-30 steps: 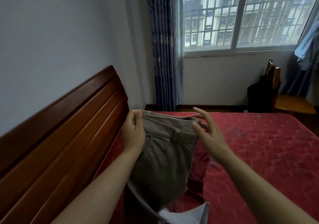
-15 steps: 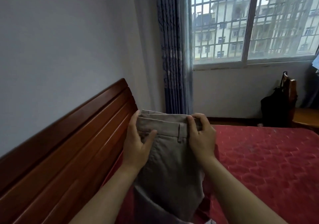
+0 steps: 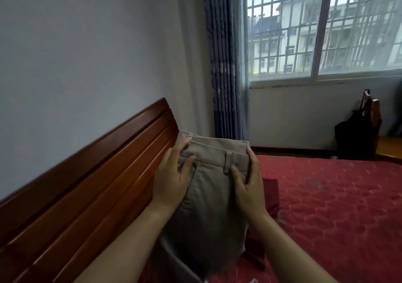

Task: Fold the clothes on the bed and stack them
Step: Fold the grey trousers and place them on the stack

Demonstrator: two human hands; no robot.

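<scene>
The fingers (image 3: 183, 145) of my left hand (image 3: 171, 180) curled over the left end of the waistband, the thumb laid flat on the front of the cloth, so that the fabric was pinched between them. On my right hand (image 3: 248, 187) the thumb pressed the front just below the belt loop (image 3: 228, 161), one finger ran straight up the right edge of the waistband, and the other fingers were tucked behind, out of sight. Between the two hands I held the khaki trousers (image 3: 208, 213) up by the waist, doubled lengthwise, the cloth hanging down between my forearms. They hung over the head end of the bed (image 3: 337, 195), just beside the brown wooden headboard (image 3: 97, 184). Under and to the right of the trousers lay a dark red garment (image 3: 270, 193), crumpled on the red quilted cover near that same end. The far edge of the bed ran below the window wall, where a blue curtain (image 3: 224, 65) hung beside a barred window (image 3: 322, 32). Past the bed's far right corner stood a wooden chair (image 3: 375, 117) with a black bag (image 3: 354, 139) hanging against it.
</scene>
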